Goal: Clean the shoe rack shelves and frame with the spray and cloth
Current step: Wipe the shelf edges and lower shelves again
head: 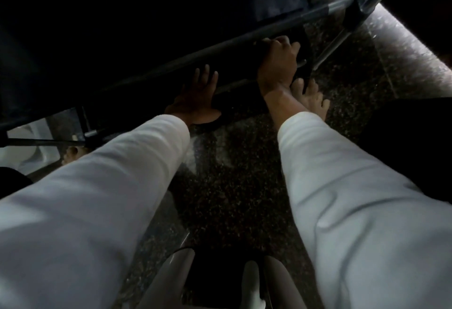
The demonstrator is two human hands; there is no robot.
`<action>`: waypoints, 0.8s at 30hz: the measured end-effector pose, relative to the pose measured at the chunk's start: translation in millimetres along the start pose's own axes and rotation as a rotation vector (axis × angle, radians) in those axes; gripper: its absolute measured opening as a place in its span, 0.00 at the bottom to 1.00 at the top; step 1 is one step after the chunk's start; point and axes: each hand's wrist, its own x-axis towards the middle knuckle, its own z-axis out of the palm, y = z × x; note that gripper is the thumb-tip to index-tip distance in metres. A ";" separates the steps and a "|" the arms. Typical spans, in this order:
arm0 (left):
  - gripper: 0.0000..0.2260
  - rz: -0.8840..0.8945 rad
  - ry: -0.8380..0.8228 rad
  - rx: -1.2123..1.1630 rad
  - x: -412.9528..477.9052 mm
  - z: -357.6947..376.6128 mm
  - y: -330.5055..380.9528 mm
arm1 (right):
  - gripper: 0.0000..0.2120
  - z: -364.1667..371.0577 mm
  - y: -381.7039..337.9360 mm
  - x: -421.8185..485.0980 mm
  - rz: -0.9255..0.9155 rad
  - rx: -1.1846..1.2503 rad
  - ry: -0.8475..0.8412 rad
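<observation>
Well, the rack (220,47) fills the top of my view. Its long axis runs from lower left to upper right, and its front rails lie along that slant. The dark fabric shelves behind the rails are mostly lost in shadow. At the right end a black corner joint ties the upper rail to a side tube, which slants down toward the floor (232,174). The floor is dark speckled stone and spreads out below the rack, between my arms.

Both sleeves are white: the left sleeve (110,174) reaches up from the lower left, the right sleeve (354,186) from the lower right.

My left hand (195,98) lies flat on the front edge of the lowest shelf, fingers straight and spread, gripping nothing. My right hand (278,62) is farther along that shelf, toward the rack's right end. Its fingers are curled down over a dark wad just under the upper rail, which looks like the cloth (260,45), though the gloom keeps me from being sure. The lower rail passes under this hand.

My right foot (313,98) stands bare on the floor just beside my right wrist, toes toward the rack.
</observation>
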 end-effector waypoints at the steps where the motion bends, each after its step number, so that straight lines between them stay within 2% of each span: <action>1: 0.46 -0.002 -0.005 -0.005 0.4 -0.5 0.1 | 0.19 -0.5 1.6 -0.3 0.011 0.019 0.018; 4: 0.47 -0.006 -0.009 -0.016 0.7 -0.1 -1.1 | 0.18 0.0 2.2 -1.3 -0.040 0.068 0.053; 8: 0.47 -0.011 0.027 -0.026 2.0 3.9 -0.9 | 0.16 15.9 -19.1 -17.8 -0.185 0.021 -0.050; 10: 0.46 -0.032 0.062 0.010 4.0 6.4 -2.1 | 0.15 27.6 -31.6 -23.6 -0.193 0.036 -0.062; 13: 0.44 -0.083 0.026 -0.038 3.9 11.3 -8.3 | 0.26 42.2 -39.2 -22.4 -0.231 0.235 -0.044; 15: 0.42 -0.119 0.004 -0.092 0.9 11.3 -12.2 | 0.30 45.0 -39.5 -21.1 -0.230 0.253 -0.066; 17: 0.39 -0.128 -0.002 -0.072 -0.4 11.1 -12.3 | 0.25 39.2 -38.5 -25.7 -0.282 0.184 -0.056; 19: 0.42 -0.074 0.016 0.000 3.6 8.2 -6.6 | 0.19 24.7 -31.7 -27.0 -0.348 0.141 0.036; 21: 0.47 -0.027 0.020 0.005 9.5 5.7 -4.4 | 0.17 12.8 -14.7 -15.9 -0.298 0.078 0.110; 24: 0.49 -0.010 -0.027 -0.053 11.9 4.1 -7.2 | 0.19 -4.3 16.0 4.5 -0.118 -0.055 -0.011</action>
